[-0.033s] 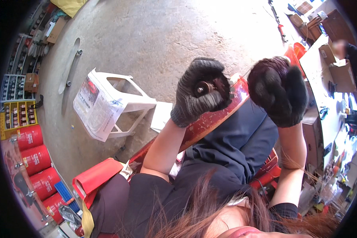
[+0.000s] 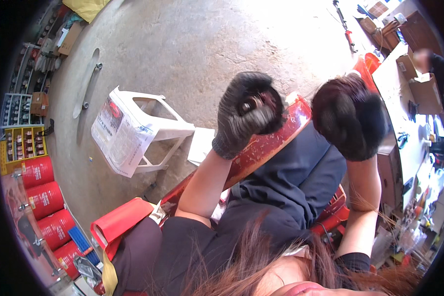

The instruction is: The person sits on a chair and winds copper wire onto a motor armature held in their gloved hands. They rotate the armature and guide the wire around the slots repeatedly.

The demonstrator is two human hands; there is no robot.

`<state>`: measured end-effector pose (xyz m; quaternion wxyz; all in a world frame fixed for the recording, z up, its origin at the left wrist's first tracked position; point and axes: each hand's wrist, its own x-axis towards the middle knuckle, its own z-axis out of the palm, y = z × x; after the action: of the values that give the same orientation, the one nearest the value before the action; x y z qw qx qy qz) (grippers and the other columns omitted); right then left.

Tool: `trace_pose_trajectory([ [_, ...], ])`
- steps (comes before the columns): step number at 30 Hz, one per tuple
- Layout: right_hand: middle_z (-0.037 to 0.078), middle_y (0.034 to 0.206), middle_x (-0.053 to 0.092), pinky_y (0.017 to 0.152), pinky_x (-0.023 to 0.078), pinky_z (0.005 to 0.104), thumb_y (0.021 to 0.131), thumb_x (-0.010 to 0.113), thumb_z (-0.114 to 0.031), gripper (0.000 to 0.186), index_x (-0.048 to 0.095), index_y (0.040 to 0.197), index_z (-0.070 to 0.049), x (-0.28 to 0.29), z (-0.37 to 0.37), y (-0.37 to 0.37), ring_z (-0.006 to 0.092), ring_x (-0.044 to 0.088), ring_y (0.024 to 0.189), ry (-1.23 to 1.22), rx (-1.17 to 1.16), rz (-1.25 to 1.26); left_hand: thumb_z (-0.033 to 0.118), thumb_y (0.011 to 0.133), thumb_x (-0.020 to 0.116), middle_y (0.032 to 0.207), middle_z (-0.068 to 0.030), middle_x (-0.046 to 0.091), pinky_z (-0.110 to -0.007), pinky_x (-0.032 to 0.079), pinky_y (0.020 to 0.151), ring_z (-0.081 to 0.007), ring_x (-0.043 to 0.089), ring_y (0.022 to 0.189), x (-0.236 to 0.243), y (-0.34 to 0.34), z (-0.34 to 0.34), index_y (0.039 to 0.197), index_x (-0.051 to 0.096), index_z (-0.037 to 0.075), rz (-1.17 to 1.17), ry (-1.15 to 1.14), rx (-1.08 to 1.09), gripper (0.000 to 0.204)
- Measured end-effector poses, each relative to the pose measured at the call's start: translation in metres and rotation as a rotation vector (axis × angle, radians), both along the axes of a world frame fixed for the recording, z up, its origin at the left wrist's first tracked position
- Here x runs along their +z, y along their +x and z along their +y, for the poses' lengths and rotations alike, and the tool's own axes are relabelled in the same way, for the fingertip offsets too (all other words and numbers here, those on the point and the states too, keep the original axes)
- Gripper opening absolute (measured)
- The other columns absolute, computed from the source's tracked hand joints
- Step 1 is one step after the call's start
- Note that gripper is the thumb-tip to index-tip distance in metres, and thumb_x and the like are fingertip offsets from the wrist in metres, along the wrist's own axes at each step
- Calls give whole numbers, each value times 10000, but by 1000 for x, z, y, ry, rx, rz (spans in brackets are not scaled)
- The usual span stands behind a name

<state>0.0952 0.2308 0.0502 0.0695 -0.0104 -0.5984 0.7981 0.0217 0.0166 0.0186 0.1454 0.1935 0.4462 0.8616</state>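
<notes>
Both my hands wear dark knitted gloves and are raised in front of me. My left hand (image 2: 234, 123) is curled round a dark, round part (image 2: 277, 102) with a shiny metal shaft end at its middle. Its exact kind is unclear. To the right, my right hand (image 2: 352, 126) is closed over a dark reddish-brown, rounded bundle (image 2: 341, 85) that looks like fine strands. The glove hides its lower side, and motion blurs the fingers. The two hands are apart, with the end of a worn red beam (image 2: 266, 150) showing below and between them.
A white plastic stool (image 2: 175, 127) draped with newspaper (image 2: 121, 128) stands left. Beyond it, a skateboard (image 2: 86, 84) lies on the concrete floor. Red drums (image 2: 45, 196) and shelving line the left edge. On the right are a cluttered white bench (image 2: 412, 153), cardboard boxes (image 2: 425, 93) and another person (image 2: 440, 74).
My right hand has shifted slightly and blurs with its bundle. The round part in my left hand has turned or tilted a little, its metal end now smeared. Both grips stay closed.
</notes>
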Motion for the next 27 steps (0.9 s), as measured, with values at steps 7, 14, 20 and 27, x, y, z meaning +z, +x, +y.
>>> trace_pose_trajectory([
  [7,125,1318,483,1074,323,383,903,515,-289,507,416,1329,-34,-17,13,26,241,451,1231,-374,229,-90,317,851,508,733,-20,557,-234,466,529,-160,502,559,-15,-17,-21,936,575,64,-995,536,30,275],
  [14,198,1477,258,1148,96,389,871,312,-666,891,259,1411,41,60,-14,-39,309,250,1373,-769,84,282,322,818,544,986,-166,607,-282,497,533,-251,557,741,-22,-14,-16,1173,533,-1,-693,278,-80,480],
  [20,195,1368,406,1090,262,405,677,798,-332,844,399,1319,43,25,-8,-75,337,357,1299,839,138,579,210,755,708,966,-108,615,-312,528,715,-186,618,802,-15,2,-8,1135,558,33,-113,-48,36,446],
  [27,193,1068,579,903,443,397,736,717,-221,473,566,1138,-23,8,6,-49,351,553,1025,1636,204,441,154,618,734,1044,-143,571,-401,495,814,-305,581,927,-5,0,8,1064,595,64,1019,-779,512,475],
])
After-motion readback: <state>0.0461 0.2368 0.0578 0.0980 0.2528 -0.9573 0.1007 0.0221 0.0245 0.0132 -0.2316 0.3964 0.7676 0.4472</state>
